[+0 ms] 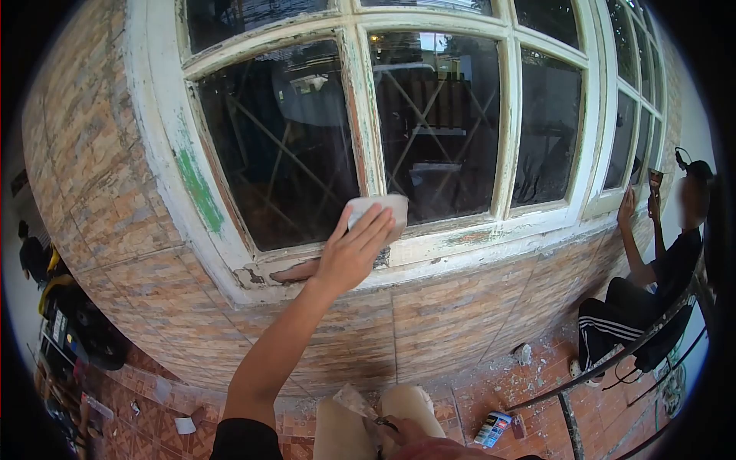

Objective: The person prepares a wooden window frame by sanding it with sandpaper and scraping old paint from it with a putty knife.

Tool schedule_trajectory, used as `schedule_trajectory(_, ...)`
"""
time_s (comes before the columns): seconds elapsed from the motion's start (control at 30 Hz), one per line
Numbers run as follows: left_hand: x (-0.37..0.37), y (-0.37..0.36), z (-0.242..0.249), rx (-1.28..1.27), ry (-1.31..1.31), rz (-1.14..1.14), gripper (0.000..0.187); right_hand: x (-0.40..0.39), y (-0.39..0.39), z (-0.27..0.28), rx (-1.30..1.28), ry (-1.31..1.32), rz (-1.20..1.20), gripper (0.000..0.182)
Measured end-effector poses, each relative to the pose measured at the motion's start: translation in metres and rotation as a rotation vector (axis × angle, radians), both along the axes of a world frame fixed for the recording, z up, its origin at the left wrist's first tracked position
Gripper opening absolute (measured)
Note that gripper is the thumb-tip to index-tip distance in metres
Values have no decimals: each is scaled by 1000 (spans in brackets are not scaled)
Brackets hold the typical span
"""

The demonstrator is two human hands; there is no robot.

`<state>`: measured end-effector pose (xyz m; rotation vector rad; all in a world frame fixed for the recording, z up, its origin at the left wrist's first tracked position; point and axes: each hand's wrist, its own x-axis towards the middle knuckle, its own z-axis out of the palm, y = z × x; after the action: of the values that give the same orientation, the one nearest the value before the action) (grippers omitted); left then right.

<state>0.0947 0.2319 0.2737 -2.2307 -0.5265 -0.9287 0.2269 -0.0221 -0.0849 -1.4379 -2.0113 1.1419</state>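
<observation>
My left hand (354,249) presses a folded sheet of sandpaper (397,211) against the lower part of the white window frame (372,157), where an upright bar meets the bottom rail. Its fingers lie over the pale sheet. Around it the paint is worn, with bare patches and a green patch (198,190) on the left side of the frame. Low over my lap, my right hand (406,435) is closed on what looks like a putty knife (355,404). Its pale blade points up and left, and the grip is mostly hidden.
A co-worker (652,268) sits at the right, one hand holding a scraper (655,180) near the window. Dark metal railing (571,425) crosses the lower right. A blue-and-white packet (492,429) and paint flakes lie on the tiled floor. A motorcycle (77,322) stands at the left.
</observation>
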Motion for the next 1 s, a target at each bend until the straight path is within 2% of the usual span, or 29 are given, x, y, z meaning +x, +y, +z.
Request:
schedule_trajectory(0.03, -4, -4, -5, -28, 40, -13, 44, 2, -4, 5, 6, -4, -3, 58)
schedule_trajectory(0.1, -16, -15, -21, -106, 22, -95, 43, 8, -14, 34, 108, 390, -162, 48)
schedule_trajectory(0.13, -25, -25, -34, -165, -27, -123, 44, 10, -19, 25, 114, 379, -157, 48)
schedule_trajectory(0.2, -44, -54, -64, -233, -207, -175, 43, 16, -21, 11, 151, 433, -473, 26)
schedule_trajectory(0.23, -55, -75, -87, -251, -336, -198, 41, 30, -20, 14, 240, 321, -428, 33)
schedule_trajectory(0.27, -73, -92, -119, -301, -367, -108, 39, 47, -16, 32, 325, 210, -382, 39)
schedule_trajectory(0.33, -97, -115, -195, -388, -495, 38, 38, 75, 4, 54, 585, 78, -454, 41)
schedule_trajectory(0.37, -108, -126, -232, -431, -583, 98, 38, 92, 20, 70, 779, 90, -396, 40)
schedule_trajectory(0.4, -113, -139, -261, -440, -577, 100, 38, 99, 39, 104, 968, 101, -336, 39)
schedule_trajectory(0.47, -110, -158, -312, -653, -801, 314, 37, 97, 74, 199, 1172, 112, -264, 36)
schedule_trajectory(0.5, -112, -163, -336, -658, -806, 310, 37, 101, 89, 237, 1218, -35, -231, 40)
schedule_trajectory(0.53, -112, -163, -357, -778, -853, 333, 37, 96, 104, 278, 1372, -116, -217, 44)
schedule_trajectory(0.57, -112, -162, -365, -897, -896, 354, 37, 89, 118, 309, 1382, -46, -241, 41)
schedule_trajectory(0.6, -114, -161, -363, -894, -901, 347, 37, 78, 128, 343, 1437, 13, -268, 38)
schedule_trajectory(0.67, -111, -160, -349, -886, -773, 339, 38, 54, 153, 413, 1721, 154, -268, 33)
schedule_trajectory(0.73, -116, -154, -356, -950, -705, 384, 39, 41, 166, 473, 1804, 124, -374, 32)
schedule_trajectory(0.8, -119, -152, -365, -1021, -617, 436, 40, 19, 186, 514, 1754, 339, -478, 34)
schedule_trajectory(0.83, -119, -151, -367, -1007, -644, 433, 41, 12, 201, 525, 1805, 126, -568, 48)
schedule_trajectory(0.87, -117, -151, -370, -997, -674, 430, 41, -8, 194, 537, 1647, -275, -670, 63)
schedule_trajectory(0.9, -116, -153, -370, -998, -669, 436, 41, -23, 199, 544, 1755, -365, -530, 69)
schedule_trajectory(0.93, -115, -152, -366, -1026, -687, 419, 42, -41, 197, 552, 1866, -405, -421, 67)
schedule_trajectory(1.0, -117, -155, -361, -1064, -705, 414, 42, -77, 176, 560, 1874, -292, -268, 61)
